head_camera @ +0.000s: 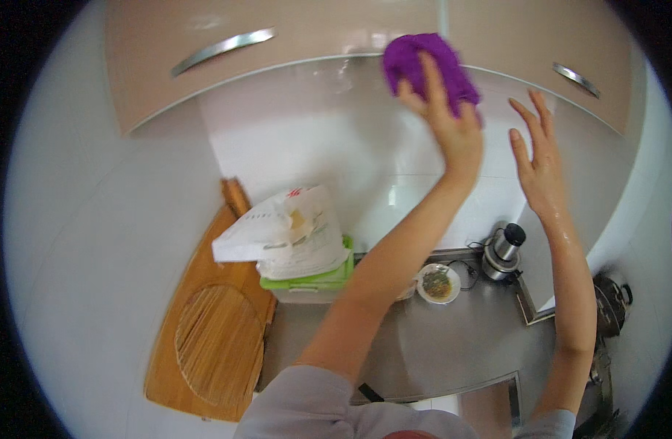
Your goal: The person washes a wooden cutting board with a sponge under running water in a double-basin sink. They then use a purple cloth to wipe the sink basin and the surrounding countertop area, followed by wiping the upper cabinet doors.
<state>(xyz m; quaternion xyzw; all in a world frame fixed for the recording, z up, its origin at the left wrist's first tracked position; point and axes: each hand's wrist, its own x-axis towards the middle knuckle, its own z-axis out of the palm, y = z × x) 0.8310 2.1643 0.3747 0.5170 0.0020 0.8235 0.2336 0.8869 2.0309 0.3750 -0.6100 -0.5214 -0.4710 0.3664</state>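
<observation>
My left hand (451, 118) presses a bunched purple cloth (424, 66) against the lower edge of the beige wall cabinets (336, 27), close to the seam between two doors. Part of the cloth spreads past my fingertips. To its right, my right hand (541, 164) is raised with fingers apart and holds nothing. It appears in front of the pale wall, below the right cabinet's metal handle (576, 80). My right forearm looks wet. Beneath the cabinets runs a glossy white backsplash (314, 131).
A steel counter (451, 340) holds a white bowl of chopped food (438, 283), a small metal grinder (503, 252) and a green-lidded bin (308, 285) under a white plastic bag (303, 236). Wooden boards (204, 274) lean at left. A dark pot (610, 304) stands far right.
</observation>
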